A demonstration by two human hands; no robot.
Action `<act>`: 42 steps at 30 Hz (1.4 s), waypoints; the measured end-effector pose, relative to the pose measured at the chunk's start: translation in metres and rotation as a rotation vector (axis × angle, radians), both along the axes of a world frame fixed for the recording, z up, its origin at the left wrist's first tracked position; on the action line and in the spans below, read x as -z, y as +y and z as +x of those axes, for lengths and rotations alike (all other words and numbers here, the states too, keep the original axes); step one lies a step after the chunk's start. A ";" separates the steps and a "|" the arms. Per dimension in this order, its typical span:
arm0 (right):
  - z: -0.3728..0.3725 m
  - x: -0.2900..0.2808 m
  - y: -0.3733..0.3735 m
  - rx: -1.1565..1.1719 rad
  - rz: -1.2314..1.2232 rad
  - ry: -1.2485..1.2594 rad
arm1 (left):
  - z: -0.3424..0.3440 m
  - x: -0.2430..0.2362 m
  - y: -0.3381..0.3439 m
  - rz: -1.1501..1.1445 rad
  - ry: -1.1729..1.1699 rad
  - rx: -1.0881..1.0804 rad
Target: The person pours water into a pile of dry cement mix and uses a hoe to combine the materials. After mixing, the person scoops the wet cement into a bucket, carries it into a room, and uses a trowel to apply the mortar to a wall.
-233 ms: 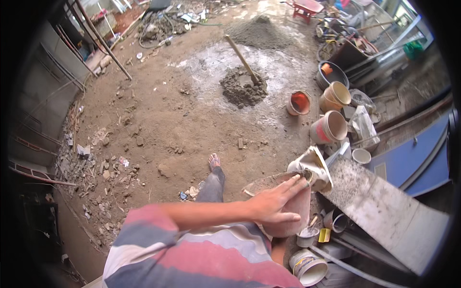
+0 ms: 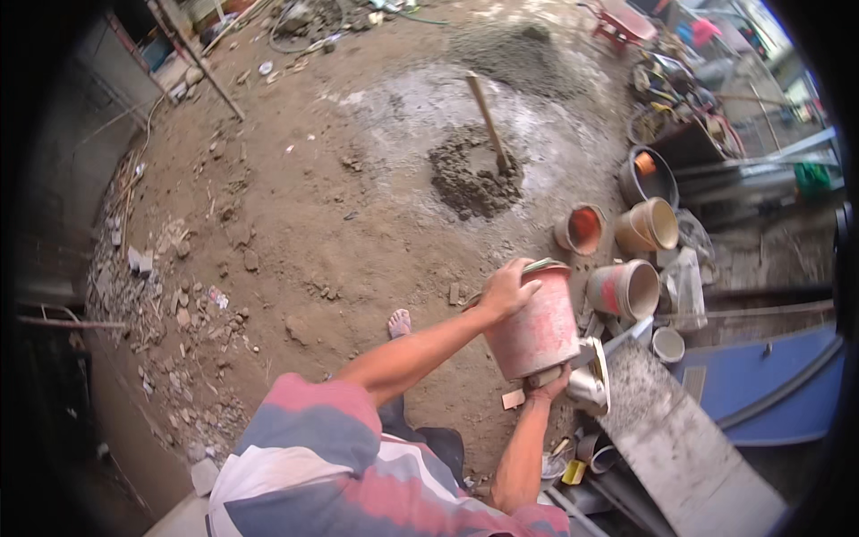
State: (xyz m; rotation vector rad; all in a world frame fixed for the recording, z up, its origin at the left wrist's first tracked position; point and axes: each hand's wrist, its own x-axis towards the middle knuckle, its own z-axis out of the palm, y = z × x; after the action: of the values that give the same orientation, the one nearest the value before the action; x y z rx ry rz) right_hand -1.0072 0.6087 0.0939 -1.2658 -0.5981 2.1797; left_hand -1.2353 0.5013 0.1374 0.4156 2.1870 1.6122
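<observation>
Right hand: the right hand (image 2: 548, 387) is reaching under the bucket's base, seemingly bearing its weight; its fingers are partly hiding there, so I cannot tell how firmly they are closing.
Bucket: the red, worn bucket (image 2: 534, 331) is leaning between both hands, base above the right fingers, mouth by the left ones and facing away from the body.
Left hand: the left hand (image 2: 508, 294) is grasping the bucket at its rim, fingers curling over the edge, probably steadying the tilt.
White container: the white container (image 2: 586, 387) is lying just beside the right fingers, near the board (image 2: 698, 456).
Pails: the white pail (image 2: 611, 288) and tan pail (image 2: 631, 231) are standing right of the left fingers, perhaps grouped to keep the ground free.
Mortar: the mortar (image 2: 461, 183) is lying beyond the left fingers, its upright handle (image 2: 483, 112) apparently staying wedged in it.
Change: the bucket is now showing farther out in front than in the earlier frame; the left fingers are curling rather than lying flat, and the right hand is coming into sight.
</observation>
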 end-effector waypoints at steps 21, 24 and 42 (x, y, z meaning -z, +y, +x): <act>-0.250 -0.074 0.188 0.005 0.408 0.050 | -0.245 0.017 0.130 0.415 -0.410 -0.143; -0.264 -0.054 0.244 -0.080 0.504 0.015 | -0.254 0.074 0.172 0.436 -0.484 -0.109; -0.304 0.275 0.177 -0.241 0.232 -0.890 | -0.356 0.690 0.285 -0.302 -0.343 -0.439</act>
State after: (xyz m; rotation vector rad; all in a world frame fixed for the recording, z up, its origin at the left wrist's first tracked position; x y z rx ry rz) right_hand -1.3110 0.7854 -0.1809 -2.0889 -1.3534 1.5473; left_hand -1.5917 0.7866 -0.5526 -0.4253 2.2905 1.3805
